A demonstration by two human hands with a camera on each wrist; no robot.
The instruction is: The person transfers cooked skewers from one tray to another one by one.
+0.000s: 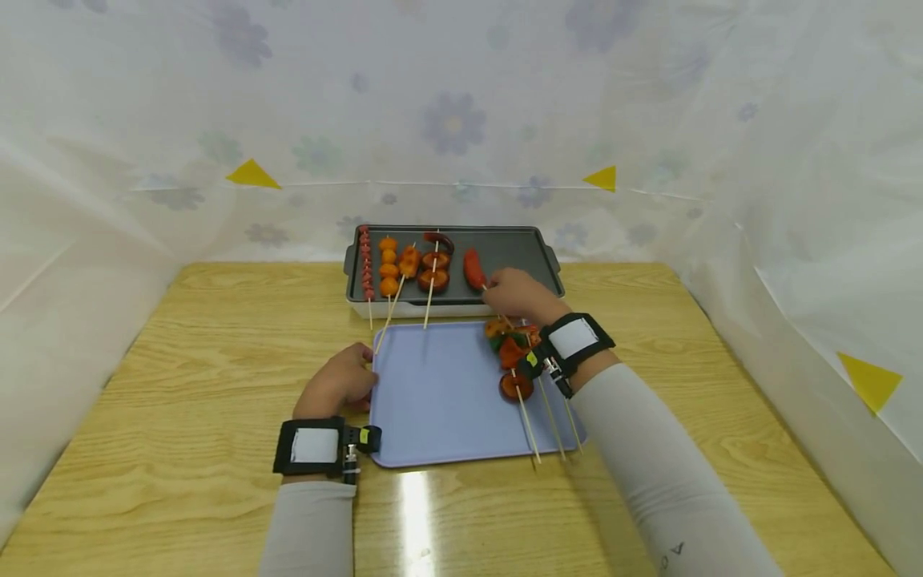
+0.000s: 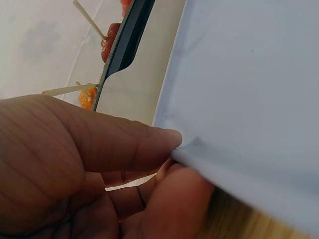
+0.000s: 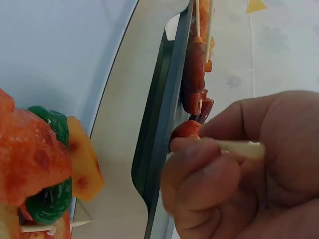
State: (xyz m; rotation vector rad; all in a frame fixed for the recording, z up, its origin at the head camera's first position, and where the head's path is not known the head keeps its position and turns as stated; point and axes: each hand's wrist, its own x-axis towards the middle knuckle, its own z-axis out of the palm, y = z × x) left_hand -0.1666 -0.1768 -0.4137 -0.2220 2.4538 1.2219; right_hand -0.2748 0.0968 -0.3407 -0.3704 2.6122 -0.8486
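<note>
My left hand (image 1: 340, 378) pinches the left edge of a pale lavender tray (image 1: 433, 401), thumb on top and fingers beneath in the left wrist view. My right hand (image 1: 521, 292) grips the wooden stick (image 3: 244, 150) of a skewer bearing a red sausage-like piece (image 1: 473, 268), at the front of a dark grill plate (image 1: 505, 240). Its stick end pokes out of the curled fingers. Whether the red piece touches the plate, I cannot tell. Several mixed skewers lie on the tray's right side, with a round brown slice (image 1: 516, 386), partly hidden by my right wrist.
Left of the held skewer, the plate bears a thin red skewer (image 1: 366, 264), an orange-ball skewer (image 1: 388, 268), an orange-brown skewer (image 1: 409, 262) and a brown-slice skewer (image 1: 433, 280). Their sticks overhang the front. A wooden table (image 1: 202, 385) lies beneath; floral sheeting (image 1: 404, 104) hangs behind.
</note>
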